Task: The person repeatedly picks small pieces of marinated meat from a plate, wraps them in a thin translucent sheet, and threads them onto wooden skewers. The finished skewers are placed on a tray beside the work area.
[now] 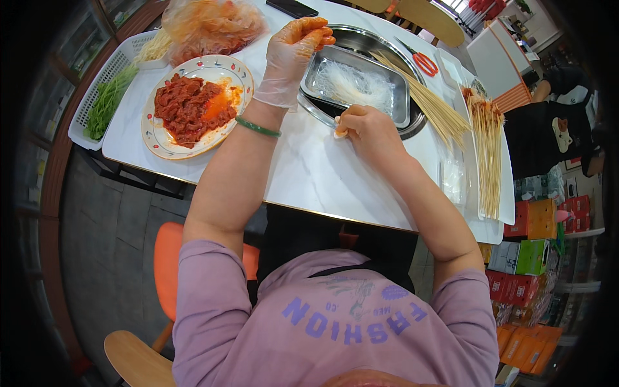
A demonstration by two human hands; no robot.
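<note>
My left hand (301,47) is in a clear plastic glove stained orange at the fingers. It is raised beside the left end of a steel tray (404,82), its fingers bent; whether anything is in them is hidden. White glass noodles (360,84) lie in that tray, which rests over a round metal-rimmed well (420,125) in the table. Bare, my right hand (372,128) pinches a small whitish wad (340,133), perhaps tissue, by the near rim. Left of my left forearm, a patterned plate (167,151) bears red marinated meat strips (186,109).
Bamboo skewers (430,106) lean across the tray's right side. Beyond are red-handled scissors (425,64); loaded skewers (486,150) fill a white tray (505,193) at right. A white basket (80,123) of greens, a stained plastic bag (213,29) and a phone (292,7) stand around. Someone in black (532,140) is nearby.
</note>
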